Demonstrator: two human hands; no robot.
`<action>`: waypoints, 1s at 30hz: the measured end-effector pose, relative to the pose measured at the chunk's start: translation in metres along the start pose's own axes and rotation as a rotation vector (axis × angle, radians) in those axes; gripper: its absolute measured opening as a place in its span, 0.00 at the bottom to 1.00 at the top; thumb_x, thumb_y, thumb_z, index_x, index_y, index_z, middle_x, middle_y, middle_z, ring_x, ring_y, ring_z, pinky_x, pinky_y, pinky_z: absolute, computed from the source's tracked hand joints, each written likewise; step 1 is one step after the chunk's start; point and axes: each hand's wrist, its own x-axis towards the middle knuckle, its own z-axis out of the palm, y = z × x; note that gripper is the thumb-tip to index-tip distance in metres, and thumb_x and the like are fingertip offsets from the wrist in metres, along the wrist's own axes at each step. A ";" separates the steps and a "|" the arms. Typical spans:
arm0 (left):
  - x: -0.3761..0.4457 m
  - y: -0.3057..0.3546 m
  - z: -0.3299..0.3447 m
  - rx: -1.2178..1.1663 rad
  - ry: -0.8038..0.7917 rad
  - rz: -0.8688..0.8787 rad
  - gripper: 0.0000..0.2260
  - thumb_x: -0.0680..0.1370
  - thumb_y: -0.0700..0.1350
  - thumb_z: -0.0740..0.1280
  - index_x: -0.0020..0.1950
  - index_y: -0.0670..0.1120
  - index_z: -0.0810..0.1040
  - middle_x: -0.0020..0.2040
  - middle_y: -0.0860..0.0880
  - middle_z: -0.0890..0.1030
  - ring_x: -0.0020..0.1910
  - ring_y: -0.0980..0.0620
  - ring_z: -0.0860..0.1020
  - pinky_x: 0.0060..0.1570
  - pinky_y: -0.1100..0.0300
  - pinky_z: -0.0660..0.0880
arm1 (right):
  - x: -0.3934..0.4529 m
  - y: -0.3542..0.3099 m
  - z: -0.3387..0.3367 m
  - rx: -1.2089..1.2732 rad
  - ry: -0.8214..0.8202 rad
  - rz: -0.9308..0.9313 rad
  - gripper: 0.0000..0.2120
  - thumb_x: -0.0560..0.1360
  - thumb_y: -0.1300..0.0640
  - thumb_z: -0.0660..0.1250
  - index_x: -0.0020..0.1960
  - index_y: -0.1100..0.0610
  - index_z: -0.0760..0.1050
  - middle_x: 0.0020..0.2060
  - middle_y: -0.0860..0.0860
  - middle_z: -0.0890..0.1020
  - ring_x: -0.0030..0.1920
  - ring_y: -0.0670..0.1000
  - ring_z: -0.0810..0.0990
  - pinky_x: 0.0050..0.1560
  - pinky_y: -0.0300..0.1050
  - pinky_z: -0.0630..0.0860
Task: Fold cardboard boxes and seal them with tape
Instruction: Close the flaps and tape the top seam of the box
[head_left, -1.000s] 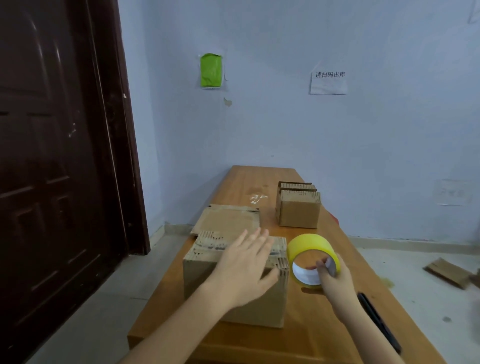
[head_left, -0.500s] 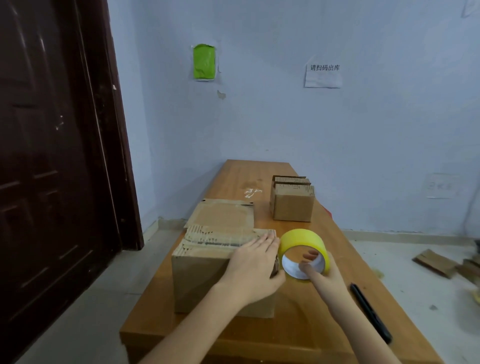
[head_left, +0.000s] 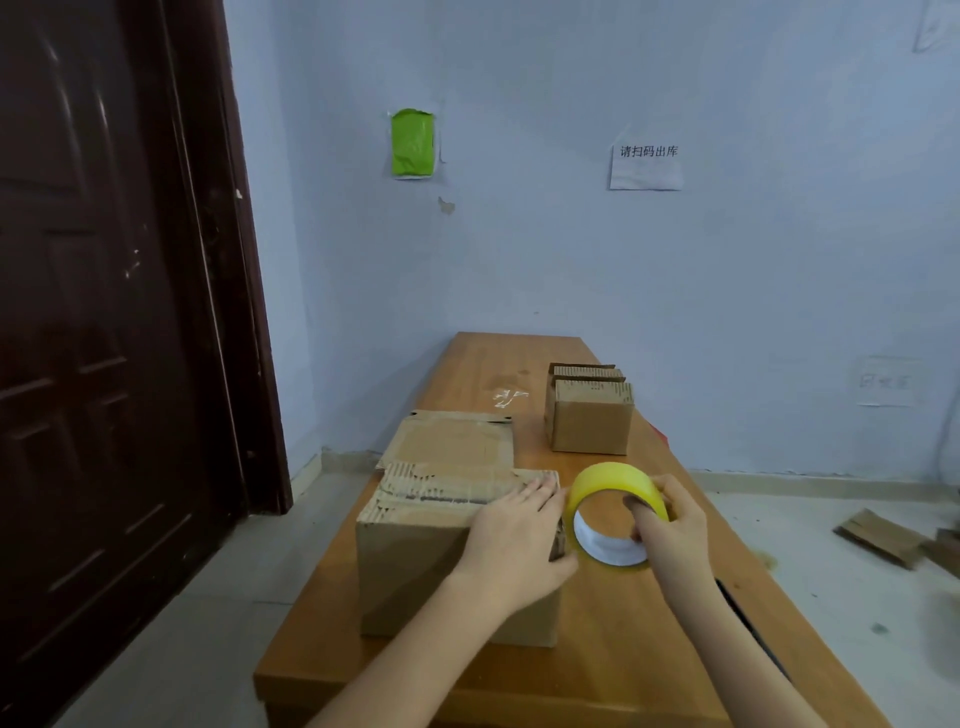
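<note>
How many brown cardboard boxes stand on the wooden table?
2: the large brown cardboard box under the left hand, the small one farther back; another may hide behind it.

A bare stockroom: wooden table (head_left: 639, 644) with cardboard boxes (head_left: 589, 415), a printed scan-out notice (head_left: 645, 166) on the wall.

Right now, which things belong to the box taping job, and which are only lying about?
In use:
near cardboard box, left hand flat on its right end
yellow tape roll, gripped by right hand

Lying about:
small box
flat cardboard
black tool
floor scraps
</note>
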 end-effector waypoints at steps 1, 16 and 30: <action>0.000 0.000 0.000 -0.001 0.003 0.002 0.30 0.80 0.55 0.57 0.78 0.46 0.51 0.78 0.50 0.50 0.76 0.55 0.51 0.72 0.61 0.53 | 0.002 -0.002 -0.001 -0.053 -0.010 -0.044 0.12 0.73 0.73 0.62 0.35 0.59 0.69 0.25 0.46 0.70 0.29 0.45 0.67 0.30 0.35 0.65; 0.003 -0.007 0.005 -0.007 0.036 0.030 0.27 0.80 0.57 0.55 0.78 0.54 0.52 0.78 0.54 0.51 0.76 0.59 0.53 0.71 0.61 0.56 | 0.014 0.006 -0.057 -0.608 -0.157 -0.159 0.08 0.65 0.63 0.63 0.40 0.67 0.75 0.27 0.57 0.76 0.31 0.60 0.75 0.31 0.47 0.68; 0.003 -0.010 0.010 0.094 0.006 -0.017 0.33 0.79 0.60 0.54 0.79 0.46 0.47 0.78 0.50 0.48 0.77 0.55 0.47 0.72 0.61 0.42 | 0.011 -0.008 -0.057 -1.164 -0.566 -0.261 0.43 0.68 0.22 0.40 0.60 0.50 0.76 0.50 0.46 0.74 0.46 0.45 0.76 0.45 0.42 0.74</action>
